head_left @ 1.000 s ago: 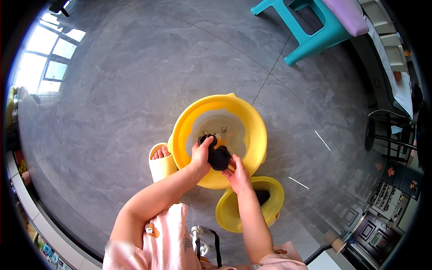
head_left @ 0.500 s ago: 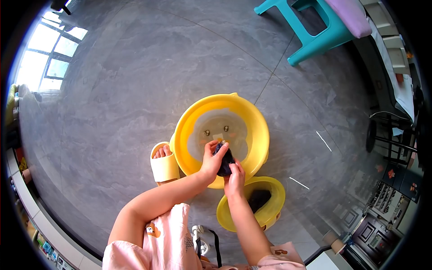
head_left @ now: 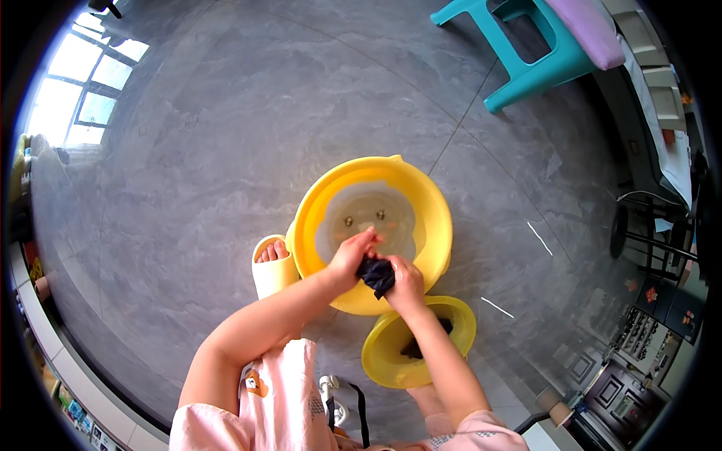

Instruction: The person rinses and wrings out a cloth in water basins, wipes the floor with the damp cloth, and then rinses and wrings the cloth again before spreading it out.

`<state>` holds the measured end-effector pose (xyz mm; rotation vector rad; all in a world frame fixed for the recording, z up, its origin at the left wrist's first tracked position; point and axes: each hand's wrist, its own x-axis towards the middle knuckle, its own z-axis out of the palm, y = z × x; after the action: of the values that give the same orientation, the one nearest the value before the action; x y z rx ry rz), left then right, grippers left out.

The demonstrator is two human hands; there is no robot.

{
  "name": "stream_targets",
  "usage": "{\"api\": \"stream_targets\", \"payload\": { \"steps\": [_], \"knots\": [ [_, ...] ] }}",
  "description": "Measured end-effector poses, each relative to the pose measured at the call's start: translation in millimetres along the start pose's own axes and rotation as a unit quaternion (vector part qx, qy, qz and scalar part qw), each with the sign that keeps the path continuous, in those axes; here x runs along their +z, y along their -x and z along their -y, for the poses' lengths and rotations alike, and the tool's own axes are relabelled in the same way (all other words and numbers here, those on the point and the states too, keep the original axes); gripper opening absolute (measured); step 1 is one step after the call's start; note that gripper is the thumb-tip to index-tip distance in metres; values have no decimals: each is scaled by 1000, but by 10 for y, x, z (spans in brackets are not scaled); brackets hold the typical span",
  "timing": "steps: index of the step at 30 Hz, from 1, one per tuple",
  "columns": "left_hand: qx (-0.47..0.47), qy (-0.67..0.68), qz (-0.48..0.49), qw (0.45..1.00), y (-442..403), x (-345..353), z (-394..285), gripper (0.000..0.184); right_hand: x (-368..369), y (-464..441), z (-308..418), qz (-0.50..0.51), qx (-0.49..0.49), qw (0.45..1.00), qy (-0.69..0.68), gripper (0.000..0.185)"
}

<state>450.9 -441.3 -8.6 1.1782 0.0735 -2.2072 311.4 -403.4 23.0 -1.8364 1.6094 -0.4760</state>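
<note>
Bunched between both hands is a small black cloth (head_left: 376, 276), held over the near side of a large yellow basin (head_left: 436, 203). My left hand (head_left: 353, 254) grips the cloth's left side, fingers pointing up and inward. On its right side, my right hand (head_left: 406, 280) is wrapped round the cloth. The basin holds shallow, clear-looking water over a face pattern on its bottom. A smaller yellow tub (head_left: 380, 353) stands just below the basin at the right, with dark cloth (head_left: 412, 349) inside, partly hidden by my right forearm.
A foot in a cream slipper (head_left: 274, 276) is at the basin's left. At the top right stands a teal stool (head_left: 519, 79) with a purple item (head_left: 590, 34) on it. Cabinets (head_left: 639, 331) line the right edge. The floor (head_left: 226, 150) is grey tile.
The black cloth has gone from spread out to a compact bunch. Both hands have drawn closer together around it, and the right hand has turned inward.
</note>
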Motion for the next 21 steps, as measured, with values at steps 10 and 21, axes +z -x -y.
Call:
{"api": "stream_targets", "payload": {
  "steps": [10,21],
  "knots": [
    [-259,-197,227,918,104,33,-227,35,-219,-308,-70,60,-216,954,197,25],
    [101,-845,74,520,77,145,-188,20,156,-277,-65,164,75,975,131,14]
  ]
}}
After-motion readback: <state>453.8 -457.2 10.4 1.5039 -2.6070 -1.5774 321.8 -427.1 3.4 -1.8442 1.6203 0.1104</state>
